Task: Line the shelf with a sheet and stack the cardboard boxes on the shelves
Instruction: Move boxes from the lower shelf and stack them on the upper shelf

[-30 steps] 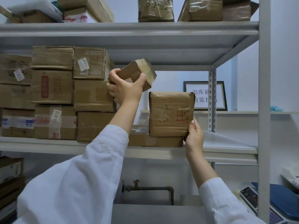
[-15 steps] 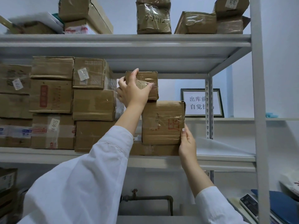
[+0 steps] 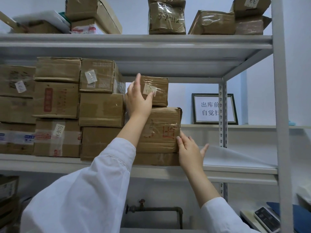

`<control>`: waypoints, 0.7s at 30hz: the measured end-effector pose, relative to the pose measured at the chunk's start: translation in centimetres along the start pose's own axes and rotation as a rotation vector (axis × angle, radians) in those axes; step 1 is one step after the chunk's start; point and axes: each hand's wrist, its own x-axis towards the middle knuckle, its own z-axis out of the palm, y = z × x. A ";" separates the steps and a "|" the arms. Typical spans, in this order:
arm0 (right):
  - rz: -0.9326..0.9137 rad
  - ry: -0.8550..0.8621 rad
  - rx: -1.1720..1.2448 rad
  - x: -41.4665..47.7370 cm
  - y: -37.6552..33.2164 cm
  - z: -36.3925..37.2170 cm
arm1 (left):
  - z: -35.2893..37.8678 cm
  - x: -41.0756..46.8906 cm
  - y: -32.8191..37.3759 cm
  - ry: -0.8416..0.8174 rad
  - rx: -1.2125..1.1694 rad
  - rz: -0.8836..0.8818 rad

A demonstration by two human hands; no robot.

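Note:
A small taped cardboard box [image 3: 159,91] sits level on top of a larger box with red marks [image 3: 161,130], which rests on a flat box [image 3: 156,159] on the middle shelf [image 3: 235,170]. My left hand [image 3: 137,100] lies on the small box's left front, fingers spread against its face and label. My right hand [image 3: 189,148] touches the larger box's lower right corner with straight fingers. A white sheet [image 3: 235,155] lines the shelf to the right of the stack.
Stacked cardboard boxes [image 3: 58,106] fill the shelf's left half. More boxes [image 3: 166,15] stand on the top shelf. A grey upright post [image 3: 281,115] is at the right, a framed sign [image 3: 210,109] behind, and a pipe with a tap [image 3: 154,209] and a scale [image 3: 265,217] below.
My left hand has set the small box down flat on the larger box and its grip has loosened. My right hand's fingers have opened at the larger box's corner.

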 end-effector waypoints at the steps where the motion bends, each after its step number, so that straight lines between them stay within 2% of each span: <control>1: -0.029 0.012 -0.054 0.0 -0.5 -0.1 | -0.1 -0.3 -0.3 0.011 -0.011 -0.012; 10: -0.019 0.005 0.041 0.5 -3.3 0.4 | -0.4 -4.9 -3.6 -0.053 -0.086 -0.258; 14: -0.038 -0.032 0.104 0.6 -3.9 0.9 | -1.0 -5.3 -3.7 -0.092 -0.038 -0.243; 18: -0.008 -0.055 0.141 1.0 -4.0 1.6 | -1.7 -5.9 -3.8 -0.101 0.104 -0.091; 21: -0.004 -0.071 0.155 1.2 -3.9 1.7 | -1.9 -6.3 -4.2 -0.101 0.107 -0.074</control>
